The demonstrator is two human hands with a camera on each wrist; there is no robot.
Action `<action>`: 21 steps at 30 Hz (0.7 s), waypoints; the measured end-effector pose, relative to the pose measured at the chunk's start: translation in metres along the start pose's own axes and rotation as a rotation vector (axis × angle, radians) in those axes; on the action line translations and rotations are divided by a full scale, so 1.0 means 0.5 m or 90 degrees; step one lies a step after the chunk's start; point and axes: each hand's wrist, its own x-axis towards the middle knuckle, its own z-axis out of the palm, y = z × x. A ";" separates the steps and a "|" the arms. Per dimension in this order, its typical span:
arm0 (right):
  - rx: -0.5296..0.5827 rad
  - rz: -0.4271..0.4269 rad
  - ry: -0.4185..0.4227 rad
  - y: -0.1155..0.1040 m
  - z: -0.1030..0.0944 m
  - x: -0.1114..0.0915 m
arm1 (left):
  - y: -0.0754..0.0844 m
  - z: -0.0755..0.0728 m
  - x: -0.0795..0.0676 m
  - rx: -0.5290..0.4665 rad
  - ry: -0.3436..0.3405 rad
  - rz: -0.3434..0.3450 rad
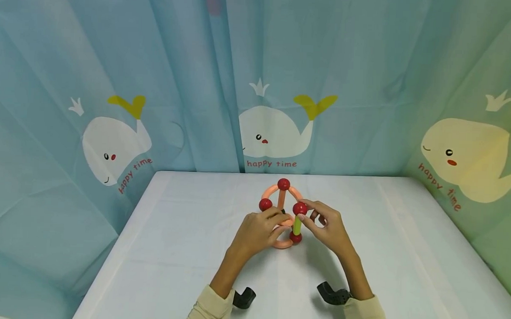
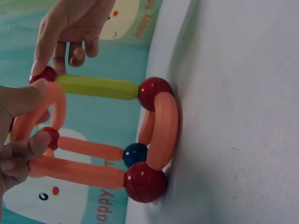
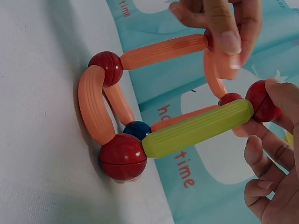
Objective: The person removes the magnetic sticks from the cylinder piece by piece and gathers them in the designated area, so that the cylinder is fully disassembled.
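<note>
A frame of ball-and-stick toy pieces stands on the table between both hands. My left hand [image 1: 259, 232] pinches a curved orange stick [image 3: 227, 67] at the top of the frame. In the right wrist view, that stick's near end is apart from the red ball [image 3: 262, 101] that my right hand [image 1: 327, 225] pinches between thumb and finger. This ball tops an upright green stick [image 3: 198, 128], whose foot meets a lower red ball [image 3: 123, 157]. Straight orange sticks [image 2: 79, 171] form other uprights. Low on the frame are a blue ball [image 2: 135, 155] and a curved orange stick [image 2: 163, 130].
The white table [image 1: 172, 250] reaches back to a blue curtain [image 1: 190, 82] printed with whales. Black curved devices [image 1: 244, 298] sit at both wrists, just above the table.
</note>
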 end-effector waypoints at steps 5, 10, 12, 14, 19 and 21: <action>0.000 -0.008 0.010 -0.026 0.000 0.005 | -0.002 0.000 -0.003 0.022 -0.040 0.004; 0.004 -0.016 0.018 -0.067 -0.008 0.016 | -0.005 -0.003 0.000 0.031 -0.046 0.018; 0.003 -0.014 0.017 -0.067 -0.008 0.016 | -0.008 -0.006 0.001 0.030 -0.027 0.025; 0.000 -0.009 0.017 -0.055 -0.005 0.012 | -0.012 -0.008 0.001 0.028 0.007 0.027; -0.008 0.011 0.018 -0.014 0.003 0.002 | -0.029 -0.018 0.000 -0.006 0.127 -0.019; -0.017 0.020 0.012 -0.006 0.001 -0.001 | -0.037 -0.022 -0.003 -0.025 0.166 -0.056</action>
